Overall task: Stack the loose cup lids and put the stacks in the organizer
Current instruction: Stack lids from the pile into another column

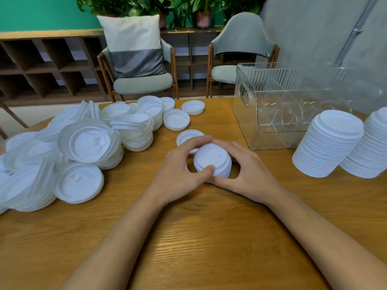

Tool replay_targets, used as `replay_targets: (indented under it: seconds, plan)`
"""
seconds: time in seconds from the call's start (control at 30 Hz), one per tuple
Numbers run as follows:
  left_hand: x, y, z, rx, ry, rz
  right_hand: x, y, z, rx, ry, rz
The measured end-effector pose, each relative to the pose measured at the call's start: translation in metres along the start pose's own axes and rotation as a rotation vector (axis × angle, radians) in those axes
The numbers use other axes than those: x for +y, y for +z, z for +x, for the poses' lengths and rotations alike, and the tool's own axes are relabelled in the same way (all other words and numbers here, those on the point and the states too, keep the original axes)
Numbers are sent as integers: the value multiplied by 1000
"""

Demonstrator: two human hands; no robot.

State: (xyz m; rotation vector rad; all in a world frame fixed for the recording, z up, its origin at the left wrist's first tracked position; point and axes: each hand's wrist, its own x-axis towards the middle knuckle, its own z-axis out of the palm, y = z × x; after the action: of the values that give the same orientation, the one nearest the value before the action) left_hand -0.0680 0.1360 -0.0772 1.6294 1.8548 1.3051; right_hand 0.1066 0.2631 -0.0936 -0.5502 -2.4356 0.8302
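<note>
A short stack of white cup lids [212, 162] is gripped on a wooden table [199, 237], near the front left corner of a clear plastic organizer [245, 105] and outside it. The left hand [178, 174] is curled round the stack's left side, with its thumb pressed on the near rim, and the right hand [249, 172] is wrapped round the right side, so that both are closed on the lids. The organizer is seen standing upright, and through its ribbed walls only its own transparent dividers can be made out. Just off its front right corner a tall lid stack [328, 143] is set on the table, leaning slightly, and a second tall stack [372, 147] is placed farther right beside it; whether either touches the organizer cannot be told. A single lid [186, 137] is partly hidden behind the left hand's fingers, to the organizer's left. Well to the left of the organizer a loose heap of lids [83, 143] is spread over the table, with a low stack [176, 119] and one upturned lid [192, 107] laid between heap and organizer. Behind the organizer, beyond the table edge, two padded chairs are drawn up, a cushion [134, 45] being propped on the left one [144, 82].
</note>
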Motion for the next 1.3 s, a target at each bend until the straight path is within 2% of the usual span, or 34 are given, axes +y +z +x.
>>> replay_targets:
  seconds: [0.07, 0.13, 0.23, 0.37, 0.5, 0.57, 0.8, 0.9, 1.1, 1.3]
  plan:
    - [0, 0, 0, 35, 16, 20, 0, -1, 0, -8, 6, 14]
    - [-1, 2, 1, 156, 10, 112, -1, -1, 0, -13, 31, 20]
    - [0, 10, 3, 256, -58, 227, -2, 0, 0, -7, 17, 18]
    - [1, 16, 4, 203, -138, 237, -2, 1, 0, 20, -23, 10]
    - [-5, 3, 1, 25, -104, 49, -3, 0, 0, 26, -24, 10]
    - [-5, -3, 1, -14, -88, 5, -3, 0, 0, 18, -29, 11]
    - [-1, 14, 2, 230, -78, 147, 0, 1, 0, 9, 12, 28]
    - [1, 20, 4, 240, -90, 171, 2, 2, 1, 13, 3, 17]
    - [-1, 10, 0, 123, -88, 93, 0, 1, 1, 6, 10, 22]
    - [0, 13, 0, 218, -61, 130, 2, 1, 2, 4, 47, 2]
